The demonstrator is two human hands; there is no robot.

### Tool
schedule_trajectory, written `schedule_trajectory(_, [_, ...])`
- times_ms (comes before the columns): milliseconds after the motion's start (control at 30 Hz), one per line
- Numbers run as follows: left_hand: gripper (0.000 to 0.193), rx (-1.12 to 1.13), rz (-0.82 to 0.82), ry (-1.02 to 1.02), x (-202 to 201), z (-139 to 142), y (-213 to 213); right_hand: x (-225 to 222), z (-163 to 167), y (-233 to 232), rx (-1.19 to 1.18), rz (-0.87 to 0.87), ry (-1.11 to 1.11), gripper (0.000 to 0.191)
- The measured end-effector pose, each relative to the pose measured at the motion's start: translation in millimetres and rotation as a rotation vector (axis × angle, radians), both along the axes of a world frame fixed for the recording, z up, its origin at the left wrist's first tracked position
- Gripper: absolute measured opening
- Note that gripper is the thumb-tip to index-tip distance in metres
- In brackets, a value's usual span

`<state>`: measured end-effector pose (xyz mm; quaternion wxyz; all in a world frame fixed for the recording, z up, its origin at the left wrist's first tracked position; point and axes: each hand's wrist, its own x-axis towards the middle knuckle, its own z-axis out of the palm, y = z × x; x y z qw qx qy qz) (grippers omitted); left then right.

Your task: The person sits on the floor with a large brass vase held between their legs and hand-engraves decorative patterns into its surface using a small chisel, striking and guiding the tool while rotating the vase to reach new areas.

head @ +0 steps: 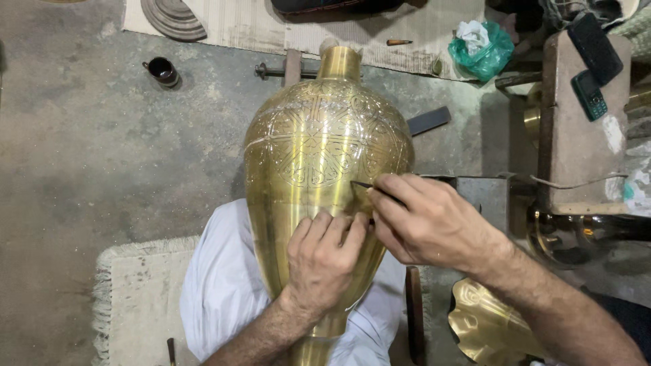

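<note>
A thin dark pointed metal engraving tool [369, 188] was pinched in the grip of the right hand [430, 220], the fingers closed together around its shaft, with its tip laid on the side of a large polished brass vase with an engraved geometric band [325, 142]. The left hand [324, 261] was pressed flat on the vase just below the tool, its fingers together and bent over the curved metal, holding nothing else; its fingertips lay touching the right hand's fingers. The vase was laid across a lap covered by white cloth [220, 285], its narrow neck pointing away from the person.

On the grey concrete floor [102, 156], a small dark cup with a handle [163, 70] was seen up and to the left of the vase, well apart from it. A crumpled green plastic bag [483, 47] lay up and to the right of the vase's neck. Further right of the vase stood a worn wooden block [576, 142], on which two dark mobile phones [590, 95] were resting. A scalloped brass piece [485, 325] lay low to the right of the vase, under the right forearm. A fringed pale mat [139, 298] was spread to the lower left of the vase.
</note>
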<state>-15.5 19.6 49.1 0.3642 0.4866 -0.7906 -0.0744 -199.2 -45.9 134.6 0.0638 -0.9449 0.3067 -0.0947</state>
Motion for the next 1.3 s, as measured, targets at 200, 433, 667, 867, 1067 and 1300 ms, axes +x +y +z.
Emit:
schedule_trajectory(200, [0.033, -0.081, -0.106, -0.142, 1.1, -1.0, 4.6, -16.9, -12.1, 37.0, -0.037, -0.146, -0.009, 0.033])
schedule_trajectory(433, [0.033, -0.157, -0.237, -0.258, 7.6, -6.9, 4.0, -15.6, -28.5, 78.3, -0.085, -0.299, 0.049, 0.028])
schedule_trajectory(667, [0.039, -0.148, -0.411, -0.258, 26.7, -10.4, -2.2, 9.8, -26.8, 103.1, 0.047, -0.418, 0.1, 0.036])
schedule_trajectory(867, [0.034, -0.058, -0.6, -0.139, 39.5, -15.1, -17.7, 42.7, -1.7, 98.7, 0.407, -0.617, 0.061, 0.055])
schedule_trajectory(1067, [0.036, 0.068, -0.703, -0.09, 48.6, -15.0, -35.4, 33.1, 8.9, 84.3, 0.645, -0.626, -0.066, 0.039])
schedule_trajectory(1300, [0.04, 0.054, -0.734, -0.049, 51.4, -16.1, -44.4, -0.7, 13.9, 63.3, 0.38, -0.019, 0.301, 0.031])
